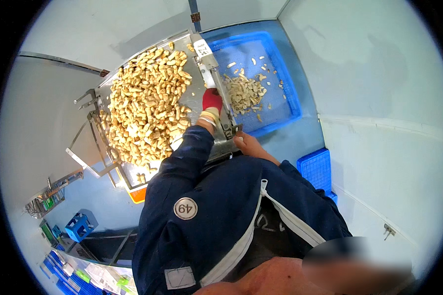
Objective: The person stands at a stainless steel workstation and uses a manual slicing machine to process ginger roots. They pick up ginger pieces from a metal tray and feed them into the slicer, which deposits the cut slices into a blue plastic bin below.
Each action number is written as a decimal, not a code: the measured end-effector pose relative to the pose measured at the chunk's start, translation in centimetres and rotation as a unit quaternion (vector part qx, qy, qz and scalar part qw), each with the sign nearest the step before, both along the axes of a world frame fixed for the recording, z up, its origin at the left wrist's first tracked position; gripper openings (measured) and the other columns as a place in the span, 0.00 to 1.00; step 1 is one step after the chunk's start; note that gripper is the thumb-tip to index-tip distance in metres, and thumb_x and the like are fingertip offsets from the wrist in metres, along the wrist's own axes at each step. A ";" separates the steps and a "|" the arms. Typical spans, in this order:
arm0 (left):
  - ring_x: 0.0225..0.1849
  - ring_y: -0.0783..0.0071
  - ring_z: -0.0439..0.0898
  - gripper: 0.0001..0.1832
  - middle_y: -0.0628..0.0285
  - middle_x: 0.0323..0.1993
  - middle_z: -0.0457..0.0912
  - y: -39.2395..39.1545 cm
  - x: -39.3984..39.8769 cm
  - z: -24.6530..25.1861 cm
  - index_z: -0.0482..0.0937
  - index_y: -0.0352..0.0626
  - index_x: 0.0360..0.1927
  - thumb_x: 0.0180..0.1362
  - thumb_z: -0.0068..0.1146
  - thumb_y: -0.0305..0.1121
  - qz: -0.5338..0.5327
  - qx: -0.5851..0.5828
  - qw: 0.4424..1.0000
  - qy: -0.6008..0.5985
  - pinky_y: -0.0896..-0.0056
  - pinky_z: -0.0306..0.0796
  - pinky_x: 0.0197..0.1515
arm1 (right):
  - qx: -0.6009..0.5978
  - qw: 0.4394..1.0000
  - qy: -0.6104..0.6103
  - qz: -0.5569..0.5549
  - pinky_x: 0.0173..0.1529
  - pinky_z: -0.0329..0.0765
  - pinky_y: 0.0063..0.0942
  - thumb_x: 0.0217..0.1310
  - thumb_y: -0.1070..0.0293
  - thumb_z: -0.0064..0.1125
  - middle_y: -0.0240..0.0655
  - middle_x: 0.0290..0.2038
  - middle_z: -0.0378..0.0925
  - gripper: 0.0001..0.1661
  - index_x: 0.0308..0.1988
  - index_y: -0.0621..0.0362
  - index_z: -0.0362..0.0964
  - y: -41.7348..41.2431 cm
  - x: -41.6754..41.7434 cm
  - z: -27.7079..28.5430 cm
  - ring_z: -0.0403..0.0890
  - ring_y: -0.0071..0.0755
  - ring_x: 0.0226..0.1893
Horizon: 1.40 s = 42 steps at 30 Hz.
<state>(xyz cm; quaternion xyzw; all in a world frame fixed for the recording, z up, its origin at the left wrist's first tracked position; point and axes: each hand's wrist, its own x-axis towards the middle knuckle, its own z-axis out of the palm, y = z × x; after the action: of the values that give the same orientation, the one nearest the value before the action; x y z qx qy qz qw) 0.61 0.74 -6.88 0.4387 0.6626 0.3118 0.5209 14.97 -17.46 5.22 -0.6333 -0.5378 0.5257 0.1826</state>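
Observation:
My left hand (pixel 212 100), in a red glove with a pale cuff, lies along a metal rail (pixel 226 101) on the right side of a steel tray (pixel 197 97). Its fingertips reach the lower end of a white strip (pixel 208 78); what they hold is hidden. My bare right hand (pixel 249 143) has its fingers curled at the rail's near end piece (pixel 236 128). Left of the glove, a large heap of peanuts in the shell (pixel 147 107) covers much of the tray. Beyond the rail, a blue mesh basket (pixel 278 116) holds a smaller pile of pale pieces (pixel 244 92).
A metal frame (pixel 90 162) juts from the tray's left side, above an orange container (pixel 137 194). Blue crates (pixel 314 167) lean by the right wall. On the floor at the left stands a blue stool (pixel 79 226). Pale walls (pixel 369 73) enclose the workplace.

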 end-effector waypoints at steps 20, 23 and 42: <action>0.39 0.48 0.79 0.10 0.50 0.34 0.80 -2.5 -11.9 10.8 0.78 0.43 0.31 0.49 0.57 0.37 -0.327 0.164 0.814 0.450 0.56 0.73 0.40 | 0.045 0.997 -0.018 0.062 0.38 0.72 0.46 0.62 0.57 0.43 0.46 0.37 0.76 0.16 0.37 0.57 0.70 0.5 0.4 -1.0 0.76 0.56 0.38; 0.39 0.47 0.78 0.12 0.49 0.33 0.80 -1.6 -9.9 11.1 0.77 0.43 0.29 0.50 0.57 0.41 -0.268 0.079 0.867 0.412 0.54 0.72 0.40 | 0.025 0.998 0.021 0.045 0.40 0.72 0.45 0.63 0.51 0.41 0.50 0.36 0.77 0.23 0.37 0.60 0.71 0.6 0.7 0.0 0.76 0.59 0.38; 0.22 0.70 0.80 0.12 0.58 0.26 0.82 -2.1 -2.1 4.6 0.78 0.38 0.38 0.53 0.59 0.34 -0.072 -0.027 0.994 0.083 0.68 0.74 0.26 | 0.014 0.998 0.058 0.003 0.37 0.71 0.37 0.64 0.55 0.45 0.45 0.28 0.75 0.20 0.35 0.62 0.71 1.2 0.2 1.6 0.75 0.45 0.30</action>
<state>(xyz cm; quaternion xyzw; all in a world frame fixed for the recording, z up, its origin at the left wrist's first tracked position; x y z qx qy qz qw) -1.46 -1.38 -2.25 0.4951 0.6784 0.2177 0.4972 15.14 -16.23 6.83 -0.5978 -0.5350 0.5547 0.2208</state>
